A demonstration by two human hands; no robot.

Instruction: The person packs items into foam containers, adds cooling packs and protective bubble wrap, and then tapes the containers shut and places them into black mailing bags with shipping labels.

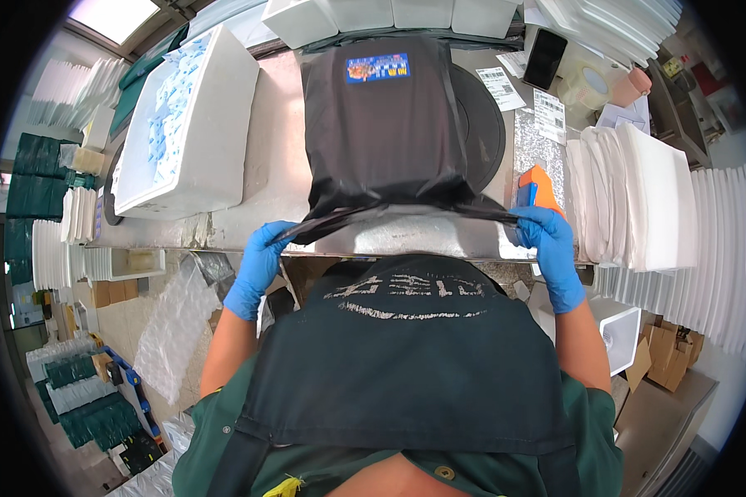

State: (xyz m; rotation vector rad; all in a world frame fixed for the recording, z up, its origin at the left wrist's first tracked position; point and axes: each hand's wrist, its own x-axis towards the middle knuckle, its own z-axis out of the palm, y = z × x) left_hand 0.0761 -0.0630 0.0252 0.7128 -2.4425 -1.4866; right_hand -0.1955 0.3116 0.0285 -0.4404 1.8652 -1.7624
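A black plastic bag [382, 136] lies on the metal table [280, 143], its open end towards me and a blue printed label [377, 68] near its far end. Something boxy fills it, but the contents are hidden. My left hand [264, 261], in a blue glove, pinches the left corner of the bag's mouth at the table's front edge. The right corner is gripped by my right hand [546, 248], gloved alike. Between them the mouth is stretched wide and flat. Part of a round black turntable [482, 130] shows at the bag's right side.
Left stands a white foam box [224, 130] holding ice packs [175, 118]. An orange-and-blue tape dispenser [539, 189] sits near my right hand, beside white foam sheets [634, 192]. Behind these are printed labels [500, 88], a phone [545, 59] and a tape roll [584, 86].
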